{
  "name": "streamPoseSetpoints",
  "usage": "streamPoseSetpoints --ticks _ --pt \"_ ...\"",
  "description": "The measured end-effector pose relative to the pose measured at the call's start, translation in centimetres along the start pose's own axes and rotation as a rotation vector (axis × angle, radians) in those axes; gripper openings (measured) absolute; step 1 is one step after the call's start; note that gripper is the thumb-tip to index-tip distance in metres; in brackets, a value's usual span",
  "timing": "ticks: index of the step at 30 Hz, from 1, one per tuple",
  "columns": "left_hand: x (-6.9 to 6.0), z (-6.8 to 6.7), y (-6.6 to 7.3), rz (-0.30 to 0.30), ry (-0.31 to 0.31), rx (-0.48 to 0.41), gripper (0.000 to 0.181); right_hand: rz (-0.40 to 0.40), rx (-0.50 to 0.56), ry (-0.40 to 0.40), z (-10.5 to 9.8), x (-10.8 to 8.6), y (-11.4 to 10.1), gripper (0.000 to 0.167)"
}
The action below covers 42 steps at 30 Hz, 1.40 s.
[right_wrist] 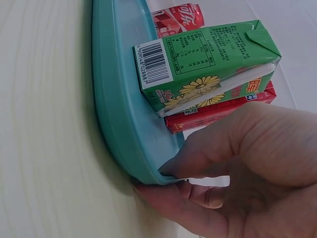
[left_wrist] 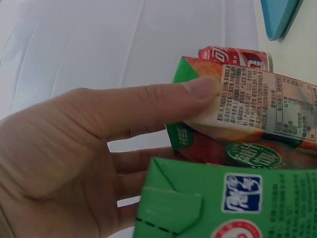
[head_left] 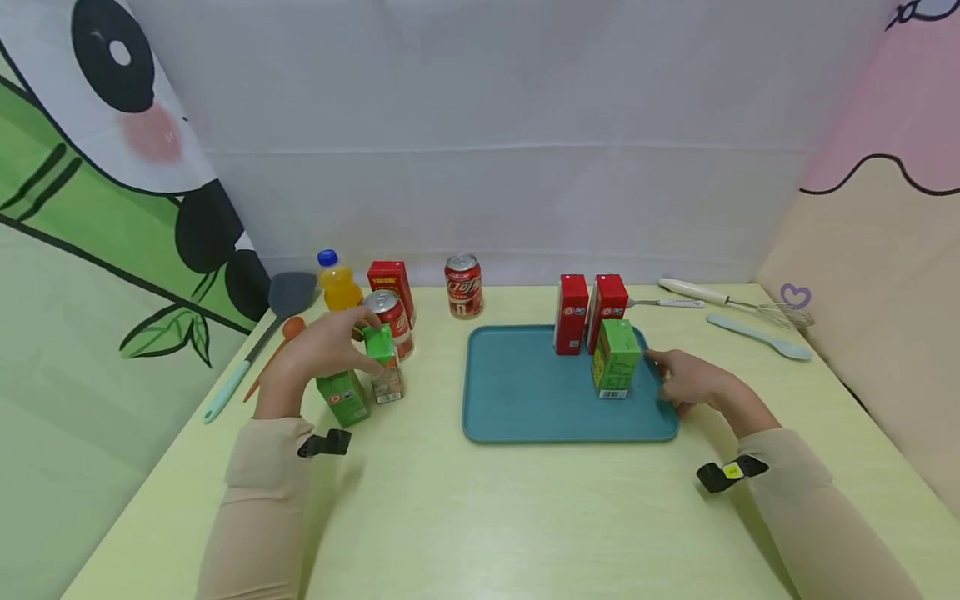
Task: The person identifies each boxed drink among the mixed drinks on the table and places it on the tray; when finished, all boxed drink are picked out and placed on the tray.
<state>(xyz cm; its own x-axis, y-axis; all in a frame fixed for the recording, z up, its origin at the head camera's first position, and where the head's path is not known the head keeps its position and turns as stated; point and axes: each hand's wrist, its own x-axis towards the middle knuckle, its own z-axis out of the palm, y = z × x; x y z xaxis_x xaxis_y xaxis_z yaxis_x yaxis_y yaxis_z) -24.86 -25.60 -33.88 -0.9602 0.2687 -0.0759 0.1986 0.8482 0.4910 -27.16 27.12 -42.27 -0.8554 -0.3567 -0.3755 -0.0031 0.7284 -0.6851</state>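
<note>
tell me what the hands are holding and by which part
The left hand grips the green-topped carton near its top; the right hand pinches the blue tray by its right rim.

Downward head view, wrist close-ups

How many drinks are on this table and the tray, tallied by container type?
Cartons: 6
Cans: 2
Bottle: 1
Total: 9
</note>
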Motion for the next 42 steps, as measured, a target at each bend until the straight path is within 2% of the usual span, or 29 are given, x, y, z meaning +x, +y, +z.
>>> streamPoseSetpoints --ticks 7,12,16,22,27,35,42 --pt "-1.5 -1.0 1.7 0.073 0.109 -0.042 0.049 -0.008 -0.006 -0.004 0.0 -0.1 -0.1 0.087" --pt "-1.5 -0.7 3.1 0.144 0.139 -0.113 0.048 -0.009 -0.017 0.006 0.0 -0.1 0.0 0.086" --pt "-0.8 0.7 4.4 0.175 0.155 -0.2 0.05 -0.007 -0.018 0.004 -0.1 -0.2 0.0 0.086" --pt "1.0 3.7 6.2 0.222 0.197 -0.286 0.048 -0.009 -0.002 0.005 -0.1 -0.2 -0.3 0.087" --pt "2.1 6.3 7.4 0.224 0.186 -0.361 0.048 -0.009 0.009 0.002 0.0 0.0 -0.1 0.088" --pt "3.5 9.6 8.0 0.259 0.178 -0.492 0.06 -0.016 0.001 0.006 0.0 0.0 0.0 0.087" --pt "4.2 11.1 8.1 0.258 0.164 -0.56 0.064 -0.019 -0.005 0.008 0.1 -0.2 -0.2 0.087"
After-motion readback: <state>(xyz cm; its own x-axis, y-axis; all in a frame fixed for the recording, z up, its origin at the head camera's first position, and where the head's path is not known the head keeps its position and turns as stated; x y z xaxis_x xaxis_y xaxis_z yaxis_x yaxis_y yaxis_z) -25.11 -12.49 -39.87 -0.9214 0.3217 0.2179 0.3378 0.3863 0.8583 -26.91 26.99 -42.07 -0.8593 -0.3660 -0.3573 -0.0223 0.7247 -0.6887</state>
